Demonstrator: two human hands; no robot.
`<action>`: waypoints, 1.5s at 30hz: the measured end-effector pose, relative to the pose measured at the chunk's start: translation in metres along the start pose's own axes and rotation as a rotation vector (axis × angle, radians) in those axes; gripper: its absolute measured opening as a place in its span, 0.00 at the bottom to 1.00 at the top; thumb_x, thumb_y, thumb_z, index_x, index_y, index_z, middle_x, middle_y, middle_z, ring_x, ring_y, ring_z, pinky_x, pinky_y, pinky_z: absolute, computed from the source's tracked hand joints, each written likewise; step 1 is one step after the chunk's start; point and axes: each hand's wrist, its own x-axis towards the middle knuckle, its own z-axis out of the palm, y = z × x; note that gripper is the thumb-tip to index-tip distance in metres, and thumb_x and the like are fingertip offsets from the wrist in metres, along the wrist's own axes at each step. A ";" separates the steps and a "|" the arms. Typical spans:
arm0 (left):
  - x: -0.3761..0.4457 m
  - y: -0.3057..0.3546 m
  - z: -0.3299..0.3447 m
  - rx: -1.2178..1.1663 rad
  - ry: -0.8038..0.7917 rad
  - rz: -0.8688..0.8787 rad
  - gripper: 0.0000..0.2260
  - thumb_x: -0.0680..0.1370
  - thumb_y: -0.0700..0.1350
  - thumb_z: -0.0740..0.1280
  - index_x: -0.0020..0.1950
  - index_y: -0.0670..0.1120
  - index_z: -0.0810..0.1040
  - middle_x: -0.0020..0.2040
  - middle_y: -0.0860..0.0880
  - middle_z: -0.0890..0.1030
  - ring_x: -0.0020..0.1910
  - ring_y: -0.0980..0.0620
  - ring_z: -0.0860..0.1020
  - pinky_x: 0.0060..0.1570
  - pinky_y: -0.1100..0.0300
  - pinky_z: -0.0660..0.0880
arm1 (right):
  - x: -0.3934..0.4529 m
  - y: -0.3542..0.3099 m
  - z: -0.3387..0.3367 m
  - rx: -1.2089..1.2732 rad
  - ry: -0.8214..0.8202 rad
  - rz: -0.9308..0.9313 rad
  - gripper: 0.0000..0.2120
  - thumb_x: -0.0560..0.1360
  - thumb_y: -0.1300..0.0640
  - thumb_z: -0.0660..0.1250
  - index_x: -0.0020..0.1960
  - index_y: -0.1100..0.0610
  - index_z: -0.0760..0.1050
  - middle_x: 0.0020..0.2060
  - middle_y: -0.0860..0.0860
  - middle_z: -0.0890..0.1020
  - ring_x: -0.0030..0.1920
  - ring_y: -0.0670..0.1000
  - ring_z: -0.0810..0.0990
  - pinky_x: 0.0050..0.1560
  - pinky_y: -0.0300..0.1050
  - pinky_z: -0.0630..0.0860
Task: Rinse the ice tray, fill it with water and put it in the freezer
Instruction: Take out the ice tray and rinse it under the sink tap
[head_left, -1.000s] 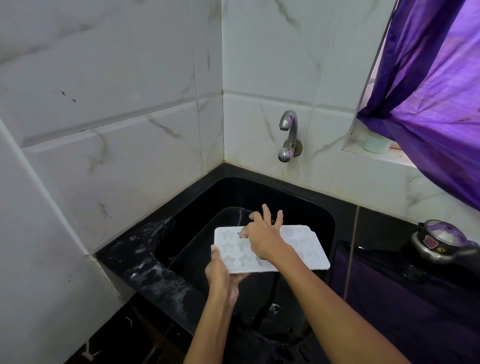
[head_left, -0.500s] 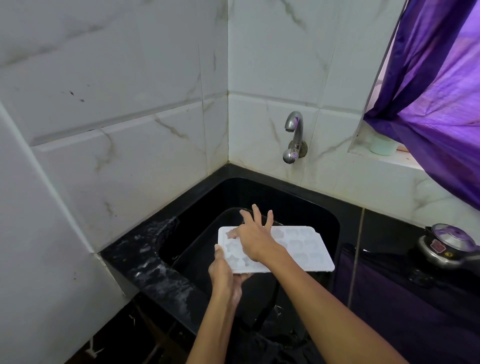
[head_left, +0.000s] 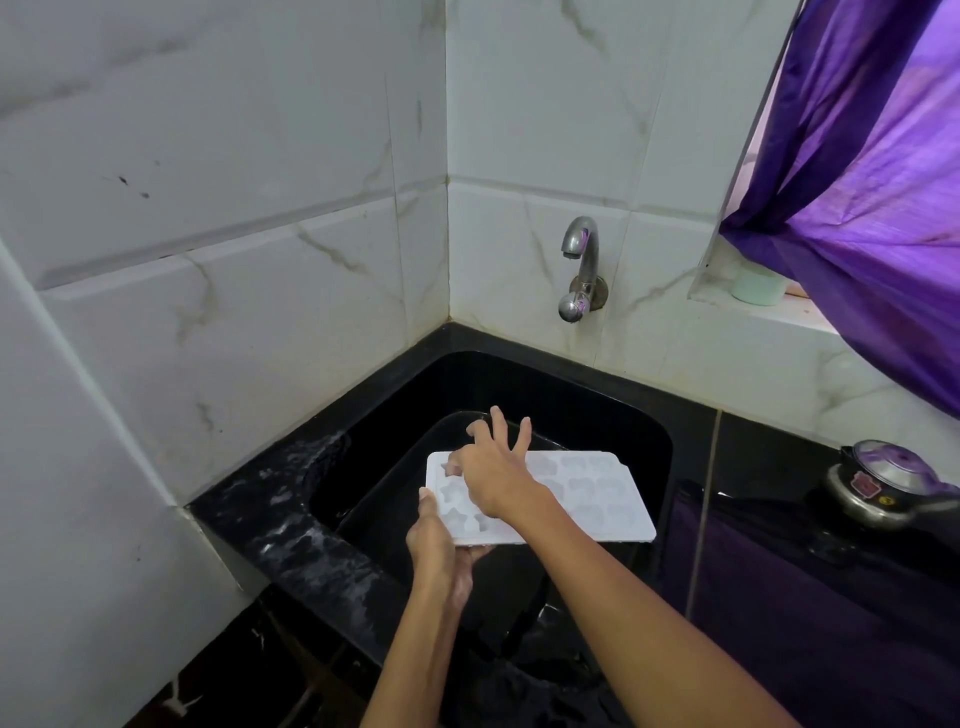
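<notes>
Dim soft daylight from right, wide-angle edge distortion, slight blur

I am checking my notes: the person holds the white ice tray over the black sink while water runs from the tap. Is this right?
Not quite: in the head view no water runs from the tap. The white ice tray is indeed held over the black sink.

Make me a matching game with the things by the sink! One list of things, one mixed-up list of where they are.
Things:
1. ice tray
2. tap
3. pressure cooker
4. purple curtain

Places:
A. on the white tiled wall above the black sink
B. on the dark counter at the far right
C. held over the sink by the left hand, with the right hand on top
D. hanging at the upper right, by the window ledge

Pairs: 1-C, 2-A, 3-B, 4-D
</notes>
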 end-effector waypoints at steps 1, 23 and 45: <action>0.000 0.001 0.000 -0.002 -0.001 0.003 0.16 0.82 0.53 0.56 0.47 0.44 0.77 0.41 0.43 0.83 0.42 0.43 0.81 0.40 0.45 0.79 | 0.000 0.000 0.000 0.000 0.005 0.003 0.24 0.72 0.71 0.66 0.65 0.52 0.75 0.76 0.58 0.56 0.77 0.63 0.39 0.70 0.69 0.35; 0.015 0.012 -0.013 -0.046 0.012 0.021 0.16 0.82 0.55 0.55 0.49 0.44 0.75 0.48 0.42 0.81 0.47 0.41 0.80 0.43 0.41 0.78 | -0.064 0.106 -0.029 0.214 0.135 0.488 0.30 0.69 0.78 0.59 0.58 0.47 0.79 0.76 0.55 0.55 0.77 0.59 0.37 0.69 0.66 0.31; 0.012 0.007 -0.012 -0.059 0.034 0.045 0.15 0.82 0.54 0.55 0.48 0.45 0.74 0.48 0.43 0.80 0.47 0.42 0.80 0.45 0.40 0.77 | -0.075 0.100 -0.003 0.176 0.116 0.461 0.30 0.69 0.76 0.60 0.60 0.47 0.77 0.75 0.56 0.56 0.76 0.61 0.36 0.69 0.69 0.31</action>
